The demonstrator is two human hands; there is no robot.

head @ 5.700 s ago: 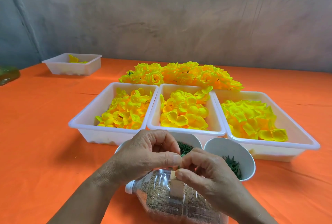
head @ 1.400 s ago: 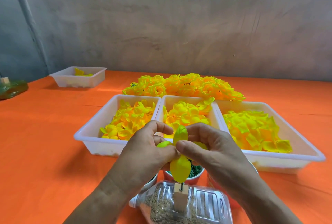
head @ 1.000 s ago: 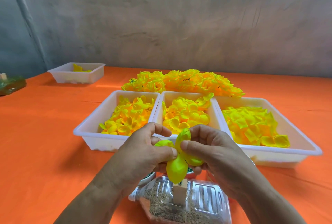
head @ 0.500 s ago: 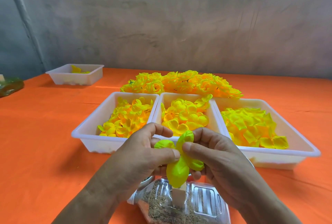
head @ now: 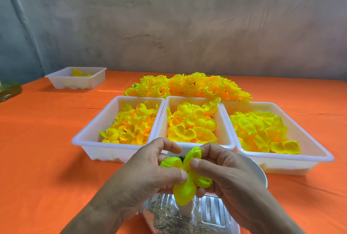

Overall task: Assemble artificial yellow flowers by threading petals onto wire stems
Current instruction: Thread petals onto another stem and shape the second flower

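On the orange worktop (head: 37, 149) in my head view, a green object (head: 9, 92) sat cut off at the far left edge. A small white tray (head: 65, 83) holding a few yellow scraps stood well back from it.

Three larger white trays stood side by side at centre. The left tray (head: 84, 136) held small cupped yellow petals (head: 129, 126), and the middle tray (head: 191, 98) held rounder petals (head: 191, 126). The right tray (head: 309, 139) held flatter, paler petals (head: 259, 130). A heap of finished yellow flowers (head: 187, 87) lay just behind them, near the grey wall.

In the foreground I saw the left hand (head: 148, 173) and the right hand (head: 225, 177) meeting just in front of the middle tray. Both hands' fingers (head: 169, 145) were curled, with the thumb tips almost touching. Together they pinched a bright yellow-green petal piece (head: 185, 177) between them, lobes spread up, left, right and down. The lowest lobe hung over a white peg (head: 185, 213), which stood in a clear plastic bottle (head: 212, 213) lying on its side and partly filled with sandy grit. A white bowl (head: 259, 171) showed just behind the right hand, mostly hidden.
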